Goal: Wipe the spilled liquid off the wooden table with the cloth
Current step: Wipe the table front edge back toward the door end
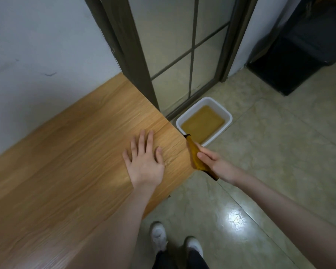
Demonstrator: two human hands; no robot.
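Basin beside wooden table

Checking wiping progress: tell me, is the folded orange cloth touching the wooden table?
Apart: head view shows the orange cloth in the right hand past the wooden table edge.

Table cut off at the left and lower frame edges; its grain smears with blur toward lower left. Cloth partly hidden behind the right hand, whose fingers cover its middle. Whether any liquid lies on the wood cannot be told. Dark box, upper right, is cropped.
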